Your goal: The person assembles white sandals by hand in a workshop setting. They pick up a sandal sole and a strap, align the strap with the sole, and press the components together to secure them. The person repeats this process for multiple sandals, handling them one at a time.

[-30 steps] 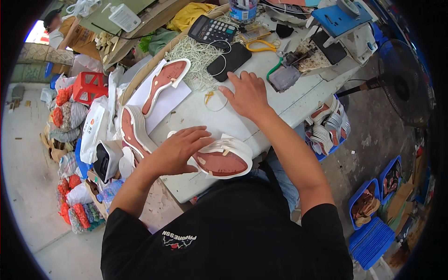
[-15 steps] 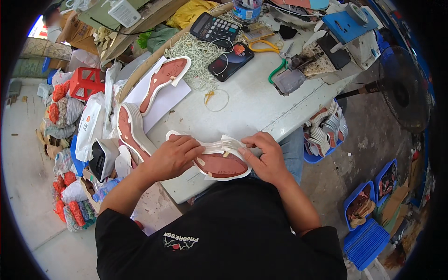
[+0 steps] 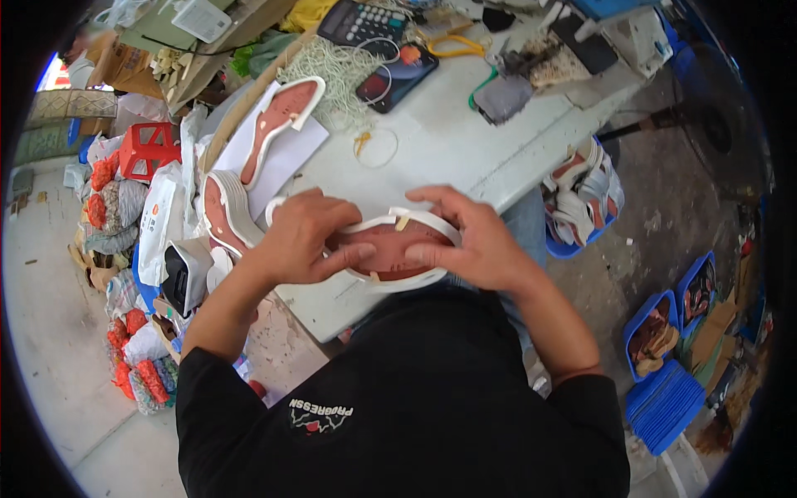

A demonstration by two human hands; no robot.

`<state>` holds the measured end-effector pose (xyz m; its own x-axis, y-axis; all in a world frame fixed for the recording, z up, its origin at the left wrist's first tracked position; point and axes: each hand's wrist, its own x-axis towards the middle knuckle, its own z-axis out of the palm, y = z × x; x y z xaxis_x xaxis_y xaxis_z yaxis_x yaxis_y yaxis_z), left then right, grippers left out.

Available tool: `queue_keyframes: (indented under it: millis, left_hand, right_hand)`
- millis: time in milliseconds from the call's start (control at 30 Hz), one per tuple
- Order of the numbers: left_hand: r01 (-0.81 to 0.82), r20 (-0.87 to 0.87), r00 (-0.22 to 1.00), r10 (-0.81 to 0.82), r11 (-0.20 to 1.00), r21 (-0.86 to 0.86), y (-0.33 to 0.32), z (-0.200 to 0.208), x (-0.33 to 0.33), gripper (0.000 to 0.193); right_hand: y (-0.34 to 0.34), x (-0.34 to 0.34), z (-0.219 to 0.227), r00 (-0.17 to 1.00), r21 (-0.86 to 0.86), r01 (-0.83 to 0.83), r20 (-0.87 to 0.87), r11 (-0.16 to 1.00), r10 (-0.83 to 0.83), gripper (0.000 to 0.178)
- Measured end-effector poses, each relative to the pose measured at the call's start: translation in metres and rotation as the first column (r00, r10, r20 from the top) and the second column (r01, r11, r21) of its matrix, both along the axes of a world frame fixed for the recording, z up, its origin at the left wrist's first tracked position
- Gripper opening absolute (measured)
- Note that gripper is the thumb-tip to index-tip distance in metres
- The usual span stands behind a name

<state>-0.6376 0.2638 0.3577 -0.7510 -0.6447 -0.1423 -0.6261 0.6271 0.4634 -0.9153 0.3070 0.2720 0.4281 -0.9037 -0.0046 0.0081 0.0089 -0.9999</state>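
Between my hands is a shoe insole (image 3: 386, 247) with a reddish-brown face and a white rim, held over the table's near edge. My left hand (image 3: 309, 236) grips its left part, thumb pressed on the brown face and fingers over the far rim. My right hand (image 3: 481, 242) holds the other end the same way, its thumb pointing inward. A small cream tab (image 3: 403, 222) shows at the far rim. To the left lies a stack of similar insoles (image 3: 226, 207), and beyond it a single insole (image 3: 278, 120) rests on white paper (image 3: 309, 143).
Tangled white string (image 3: 328, 87), a phone (image 3: 403, 75) and a calculator (image 3: 361, 23) lie at the table's far side. Yellow-handled scissors (image 3: 455, 46) are to their right. Right of the table, a blue basket (image 3: 573, 246) holds more soles near a fan (image 3: 701, 137).
Both thumbs have moved onto the insole's brown face, and the white rim at its far side now lies smoother. My view has shifted slightly, so the table appears higher in the picture.
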Motion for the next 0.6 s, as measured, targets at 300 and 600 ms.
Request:
queue_keyframes:
  millis: [300,600]
  left_hand:
    - [0.165,-0.023,0.986,-0.167,0.984,-0.072,-0.01,0.021,-0.026,0.034]
    - [0.265,0.019,0.963,-0.267,0.939,-0.22,-0.012,0.033,-0.042,0.036]
  right_hand:
    - [-0.014,-0.015,0.012,0.985,0.014,-0.141,0.102,0.99,0.139,0.02]
    - [-0.018,-0.008,-0.004,0.843,0.255,-0.363,0.499,0.896,0.2,0.015]
